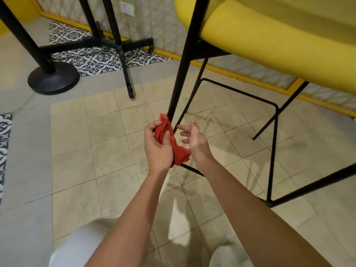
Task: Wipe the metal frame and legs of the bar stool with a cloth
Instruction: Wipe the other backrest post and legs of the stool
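The bar stool has a yellow padded seat [269, 41] at the upper right and a thin black metal frame. Its near front leg [183, 60] runs down the middle of the view, and a black footrest bar [240, 92] spans between the legs. My left hand [157, 145] is shut on a crumpled red cloth [173, 143], pressed against the lower part of that front leg. My right hand [194, 139] hovers just right of the leg with fingers spread, its wrist touching the hanging end of the cloth. The leg's foot is hidden behind hands and cloth.
A black table post with a round base [54, 78] stands at the left. Behind it, a black cross-shaped stand [119, 45] rests on patterned tiles. A yellow baseboard [240, 76] runs along the wall. My light trouser knees [82, 245] show at the bottom over beige floor tiles.
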{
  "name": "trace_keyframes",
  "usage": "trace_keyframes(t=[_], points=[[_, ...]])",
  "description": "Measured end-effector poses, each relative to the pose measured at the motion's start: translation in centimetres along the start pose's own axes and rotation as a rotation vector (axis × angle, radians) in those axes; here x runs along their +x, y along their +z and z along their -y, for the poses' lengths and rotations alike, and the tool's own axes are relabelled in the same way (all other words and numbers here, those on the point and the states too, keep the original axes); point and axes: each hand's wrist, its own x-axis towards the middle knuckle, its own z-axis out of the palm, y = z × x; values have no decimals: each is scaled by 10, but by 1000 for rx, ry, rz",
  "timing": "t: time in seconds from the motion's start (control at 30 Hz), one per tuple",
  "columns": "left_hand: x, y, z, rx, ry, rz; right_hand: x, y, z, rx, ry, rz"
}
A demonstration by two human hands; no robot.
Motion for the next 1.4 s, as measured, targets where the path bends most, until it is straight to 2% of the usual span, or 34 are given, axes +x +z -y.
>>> trace_keyframes(t=[0.13,0.27,0.33,0.37,0.43,0.5,0.57,0.63,0.73,0.83,0.97,1.07,1.17,1.23,1.3,1.4], points=[[14,1,5,115,-184,-60,-5,-7,-5,7,62,2],[-3,10,-7,12,-71,-122,-6,-12,-6,19,86,-9],[-20,8,-3,10,-86,-108,-8,-10,-9,7,101,31],[-28,5,-1,27,-118,-60,-9,-8,-11,11,111,67],[-42,0,-1,78,-201,150,-13,-4,-20,104,150,113],[-48,-3,-7,89,-331,363,-18,-2,-34,204,197,71],[-44,-5,-11,129,-421,416,-22,0,-45,337,235,15],[-35,-9,-16,188,-356,369,-24,8,-48,434,245,-61],[-15,-25,-26,262,-229,206,-22,15,-35,434,195,-174],[15,-41,-39,284,-171,116,-23,21,-15,361,2,-178],[43,-39,-57,317,-149,302,-22,54,0,234,-253,-249],[52,-36,-59,354,-157,436,-7,73,-16,255,-181,-342],[58,-39,-52,346,-171,473,7,87,-55,253,-3,-300],[63,-42,-42,304,-189,467,9,93,-70,277,43,-271],[66,-45,-31,250,-237,444,8,94,-71,291,8,-299],[63,-48,-13,249,-318,428,9,93,-60,315,-175,-376]])
